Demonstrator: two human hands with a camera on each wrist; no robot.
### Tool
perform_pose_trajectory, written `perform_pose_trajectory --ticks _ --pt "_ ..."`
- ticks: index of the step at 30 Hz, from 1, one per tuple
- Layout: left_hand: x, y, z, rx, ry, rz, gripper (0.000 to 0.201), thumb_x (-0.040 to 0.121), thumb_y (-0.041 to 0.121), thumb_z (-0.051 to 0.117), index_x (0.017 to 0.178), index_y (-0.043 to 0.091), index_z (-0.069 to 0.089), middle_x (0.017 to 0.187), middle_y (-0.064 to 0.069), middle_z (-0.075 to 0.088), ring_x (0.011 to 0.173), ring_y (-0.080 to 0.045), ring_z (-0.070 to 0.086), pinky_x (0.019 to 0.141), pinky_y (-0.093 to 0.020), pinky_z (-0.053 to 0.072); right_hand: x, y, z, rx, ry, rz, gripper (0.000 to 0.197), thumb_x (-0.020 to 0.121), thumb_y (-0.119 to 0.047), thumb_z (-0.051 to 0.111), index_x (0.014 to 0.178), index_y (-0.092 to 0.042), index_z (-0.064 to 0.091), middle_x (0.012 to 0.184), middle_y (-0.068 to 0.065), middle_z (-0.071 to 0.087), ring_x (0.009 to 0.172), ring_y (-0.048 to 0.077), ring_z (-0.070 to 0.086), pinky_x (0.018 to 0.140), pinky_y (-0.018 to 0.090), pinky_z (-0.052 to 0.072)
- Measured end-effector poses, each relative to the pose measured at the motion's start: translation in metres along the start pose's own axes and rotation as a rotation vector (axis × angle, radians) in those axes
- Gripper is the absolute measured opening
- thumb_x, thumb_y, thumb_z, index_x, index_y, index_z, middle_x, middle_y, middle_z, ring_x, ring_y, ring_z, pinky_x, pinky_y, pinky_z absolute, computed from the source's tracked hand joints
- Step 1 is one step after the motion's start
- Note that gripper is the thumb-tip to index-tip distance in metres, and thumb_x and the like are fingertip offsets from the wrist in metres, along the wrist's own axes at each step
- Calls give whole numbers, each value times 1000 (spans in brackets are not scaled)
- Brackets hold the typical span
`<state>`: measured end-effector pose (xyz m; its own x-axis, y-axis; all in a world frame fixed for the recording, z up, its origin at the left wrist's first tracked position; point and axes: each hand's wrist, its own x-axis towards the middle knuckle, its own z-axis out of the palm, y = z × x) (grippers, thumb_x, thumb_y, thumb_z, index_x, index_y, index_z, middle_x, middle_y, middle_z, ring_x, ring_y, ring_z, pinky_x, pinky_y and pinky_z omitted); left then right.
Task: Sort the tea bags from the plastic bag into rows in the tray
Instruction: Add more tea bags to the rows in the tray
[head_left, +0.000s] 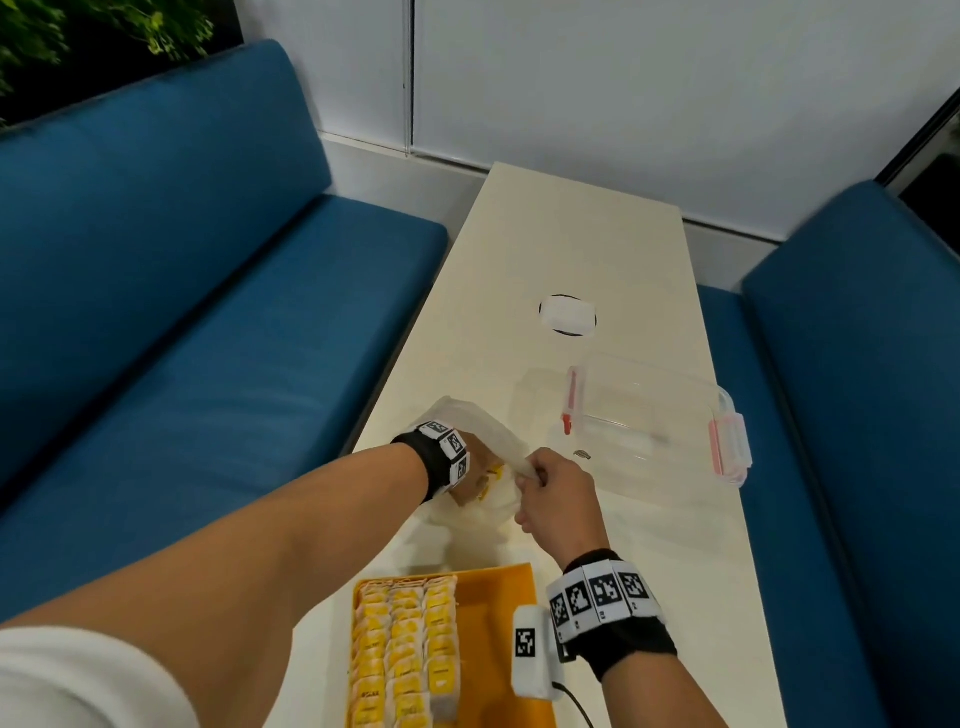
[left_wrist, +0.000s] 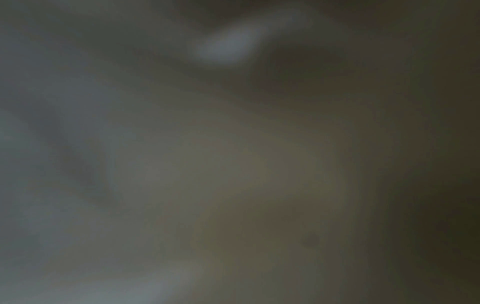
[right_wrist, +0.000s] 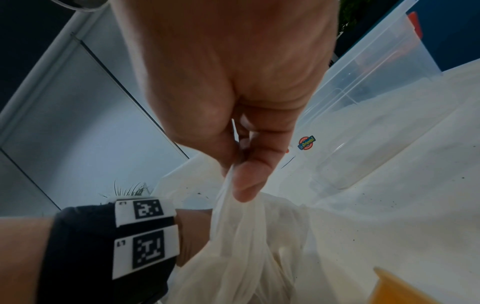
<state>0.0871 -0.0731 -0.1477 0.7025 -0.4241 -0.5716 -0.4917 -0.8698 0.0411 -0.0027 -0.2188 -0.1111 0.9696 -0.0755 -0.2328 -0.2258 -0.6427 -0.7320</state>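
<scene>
Room: white panelled wall (head_left: 623, 104) behind; blue upholstered bench seats (head_left: 182, 312) on both sides; green foliage (head_left: 104, 31) top-left corner.
Surface: long cream rectangular table (head_left: 571, 249) running away from the person, w/ a round black-rimmed port covered by a white patch (head_left: 567, 314) mid-table.
Clear plastic lidded box w/ pink clips (head_left: 654, 421) sits right of centre, beyond the hands.
Orange rectangular tray (head_left: 498, 623) at near edge; yellow-and-white tea bags (head_left: 405, 660) packed in 3 rows in its left part, right part bare.
Thin white translucent plastic bag (head_left: 483, 436) lies just beyond the tray.
Left hand (head_left: 475, 478) is inside the bag past the wrist; a few yellow bags show by it; fingers hidden, grip cannot tell. L wrist view only dark blur.
Right hand (right_wrist: 233, 102) pinches the bag's rim, thumb against curled fingers (right_wrist: 246, 181), holding the mouth up.
</scene>
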Motion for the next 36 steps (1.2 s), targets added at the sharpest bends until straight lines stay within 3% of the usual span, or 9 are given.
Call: perform_pose_trajectory --ticks 4,11,13,16,23,27,29,31,36 --pt "-14 7 -8 16 41 59 14 92 30 62 95 26 50 96 4 55 82 -20 46 78 -31 42 1 1 -3 11 2 6 26 93 -5 52 75 -24 57 73 4 66 65 24 68 65 42 62" --pt "-5 16 -3 -67 -21 11 24 91 19 67 79 21 46 88 4 53 88 -21 50 81 -33 44 3 2 -4 46 15 28 28 94 -5 52 76 -26 57 75 3 65 65 25 68 65 41 62" --pt "-8 18 -5 -19 24 27 15 94 20 64 98 20 50 98 3 47 92 -20 47 81 -31 37 3 3 -4 52 24 32 26 94 -6 52 78 -26 59 76 3 66 66 25 69 66 41 62" --pt "-9 14 -9 51 30 97 37 96 18 64 131 17 53 116 4 51 112 -24 55 83 -30 38 3 3 -4 47 40 36 23 93 -7 52 81 -24 60 79 4 66 70 28 69 66 42 61" --pt "-14 5 -5 267 45 197 38 101 28 52 138 19 49 147 -3 47 133 -29 45 105 -37 35 0 2 -7 57 55 51 25 94 -5 52 77 -23 58 78 2 63 66 28 68 64 42 61" --pt "-12 7 6 392 50 252 27 104 25 46 128 17 52 136 -3 54 108 -25 52 88 -35 37 -3 3 -3 61 39 59 24 93 -7 52 78 -24 59 80 5 67 70 29 69 66 44 61" --pt "-8 5 9 247 54 245 13 105 22 45 98 25 56 106 8 57 81 -11 46 71 -24 34 -4 4 -3 69 37 63 24 93 -6 52 79 -23 59 80 5 67 69 28 69 66 44 61" --pt "-7 4 9 141 91 251 30 106 27 44 78 37 43 82 18 41 68 1 35 63 -16 32 -6 4 -5 79 40 66 24 93 -4 51 79 -22 59 78 5 67 67 28 69 65 43 61" --pt "-6 2 23 -230 195 33 35 96 45 45 86 16 63 74 1 62 60 -11 46 62 -27 33 -10 4 -8 81 45 56 24 91 -2 48 79 -19 60 76 7 66 66 28 69 62 44 61"
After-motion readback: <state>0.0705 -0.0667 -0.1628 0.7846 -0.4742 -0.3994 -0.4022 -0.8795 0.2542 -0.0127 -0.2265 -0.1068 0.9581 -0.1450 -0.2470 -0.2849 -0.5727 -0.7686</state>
